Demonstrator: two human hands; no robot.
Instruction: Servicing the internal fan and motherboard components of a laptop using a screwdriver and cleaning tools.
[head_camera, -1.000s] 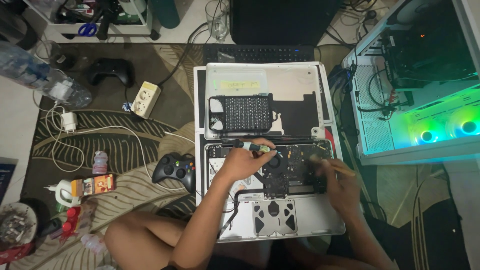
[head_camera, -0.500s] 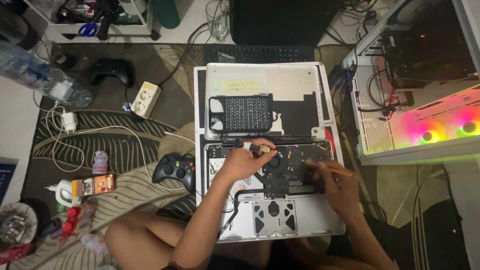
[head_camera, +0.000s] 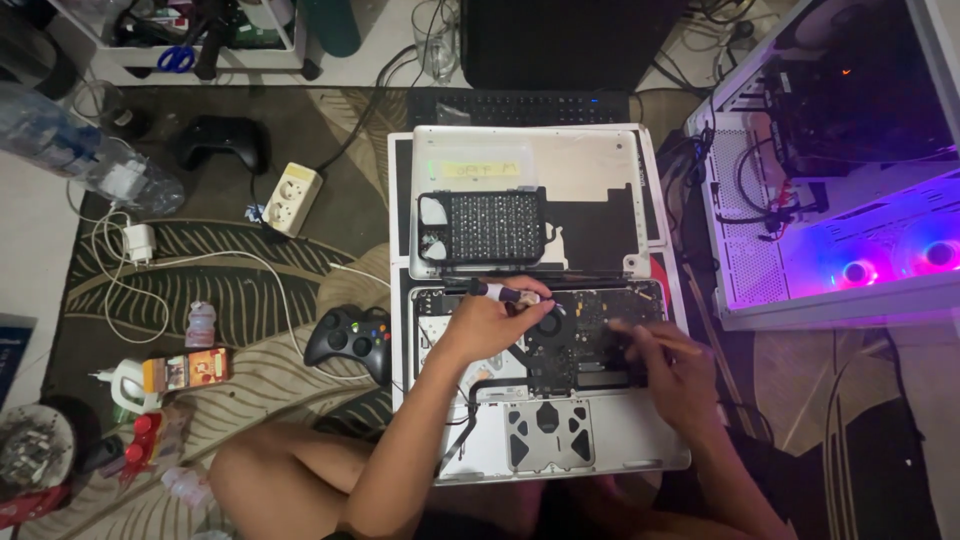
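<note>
Opened laptop on the floor, both hands in its guts

Left hand (head_camera: 490, 325) is closed around a small pen-like tool (head_camera: 510, 293) at about 11 o'clock of the open laptop base (head_camera: 560, 400), right by the black fan (head_camera: 548, 325). Right hand (head_camera: 675, 375) pinches a thin stick (head_camera: 660, 340) at 3 o'clock over the board (tip is hard to make out). I'd keep both wrists resting on the case and go light near that fan.

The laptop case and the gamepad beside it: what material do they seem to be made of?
The laptop case looks like matte silver metal, probably aluminium: an even pale grey with a soft sheen and thin edges. The gamepad looks like moulded black plastic: rounded grips, slightly glossy, with small coloured buttons.
</note>
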